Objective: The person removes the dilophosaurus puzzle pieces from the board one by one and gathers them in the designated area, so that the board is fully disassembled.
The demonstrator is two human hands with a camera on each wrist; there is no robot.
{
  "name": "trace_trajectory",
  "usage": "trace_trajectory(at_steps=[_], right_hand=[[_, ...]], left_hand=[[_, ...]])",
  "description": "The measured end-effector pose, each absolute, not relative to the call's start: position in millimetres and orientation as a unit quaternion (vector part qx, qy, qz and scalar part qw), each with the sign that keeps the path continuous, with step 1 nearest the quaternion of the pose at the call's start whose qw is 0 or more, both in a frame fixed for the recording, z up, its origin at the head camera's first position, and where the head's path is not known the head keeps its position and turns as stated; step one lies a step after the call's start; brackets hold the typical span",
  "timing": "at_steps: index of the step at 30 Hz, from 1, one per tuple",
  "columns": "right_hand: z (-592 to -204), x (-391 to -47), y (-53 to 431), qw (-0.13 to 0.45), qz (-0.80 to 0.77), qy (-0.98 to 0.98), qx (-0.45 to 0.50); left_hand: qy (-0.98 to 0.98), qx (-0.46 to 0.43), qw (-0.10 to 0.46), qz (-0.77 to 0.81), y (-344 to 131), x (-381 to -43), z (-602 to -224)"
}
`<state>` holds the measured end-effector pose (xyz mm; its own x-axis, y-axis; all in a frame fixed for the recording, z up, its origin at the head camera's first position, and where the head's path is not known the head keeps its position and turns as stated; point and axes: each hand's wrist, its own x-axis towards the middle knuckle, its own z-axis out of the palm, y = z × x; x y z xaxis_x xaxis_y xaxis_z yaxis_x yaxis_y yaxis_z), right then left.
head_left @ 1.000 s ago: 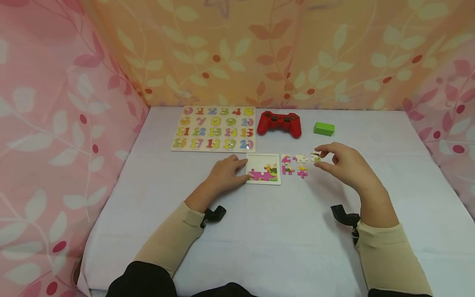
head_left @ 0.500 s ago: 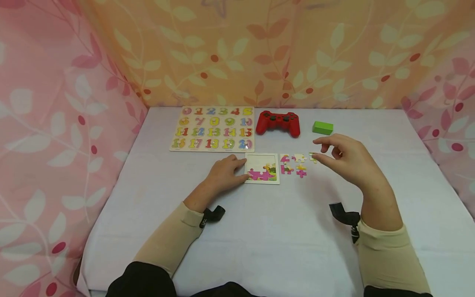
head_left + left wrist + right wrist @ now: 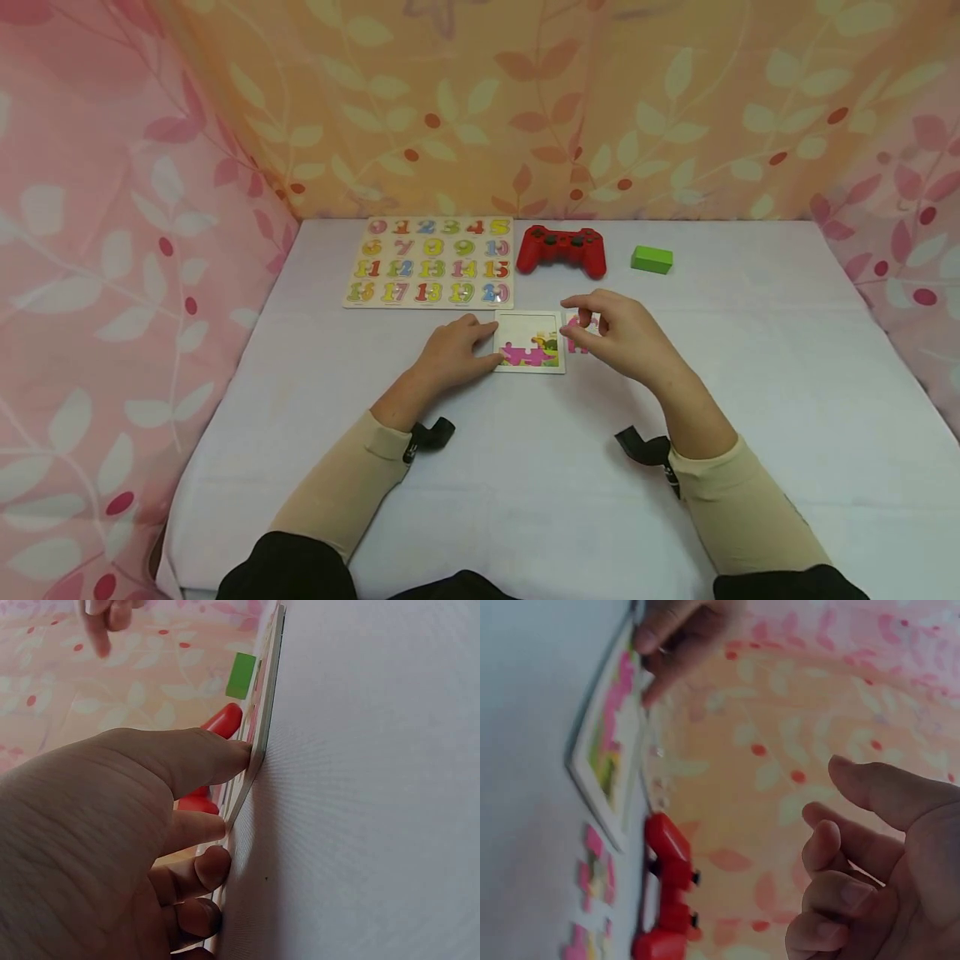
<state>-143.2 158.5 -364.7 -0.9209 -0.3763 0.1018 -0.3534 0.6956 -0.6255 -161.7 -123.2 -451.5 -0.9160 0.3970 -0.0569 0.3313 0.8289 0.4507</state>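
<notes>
My left hand (image 3: 452, 357) touches the left edge of a small white-framed jigsaw puzzle board (image 3: 528, 323) with thumb and index finger. Pink and green pieces fill the board's lower part and right side; its upper left is bare. Over the loose pieces on the board's right hovers my right hand (image 3: 628, 340), thumb and index finger apart. The right wrist view shows nothing between those fingers. A pink jigsaw piece (image 3: 595, 870) lies near the board's corner in that view. From the head, the right hand hides most of the loose pieces.
Behind the board lies a wooden number puzzle (image 3: 430, 262). A red game controller (image 3: 561, 250) sits to its right, then a green block (image 3: 652, 259). Patterned curtains (image 3: 450, 108) stand at the back and sides of the white-covered table (image 3: 487, 500).
My right hand first lifted away from the rightmost loose piece, leaving it on the table. It has since moved left, close to the puzzle board. My left hand has stayed at the board's edge.
</notes>
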Motion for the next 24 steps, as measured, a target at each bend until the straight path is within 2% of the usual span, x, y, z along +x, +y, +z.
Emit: trace_trajectory(at_steps=[12,24], right_hand=[[-412.3,-162.0,140.4,0.136,-0.310,0.924,-0.177],[-437.5,-168.9,141.6,0.118,-0.319,0.925,-0.169]], left_hand=[[0.955,0.189,0.073,0.218,-122.2,-161.2,-450.5],[0.955,0.184,0.078,0.220,-121.9,-160.9,-450.2]])
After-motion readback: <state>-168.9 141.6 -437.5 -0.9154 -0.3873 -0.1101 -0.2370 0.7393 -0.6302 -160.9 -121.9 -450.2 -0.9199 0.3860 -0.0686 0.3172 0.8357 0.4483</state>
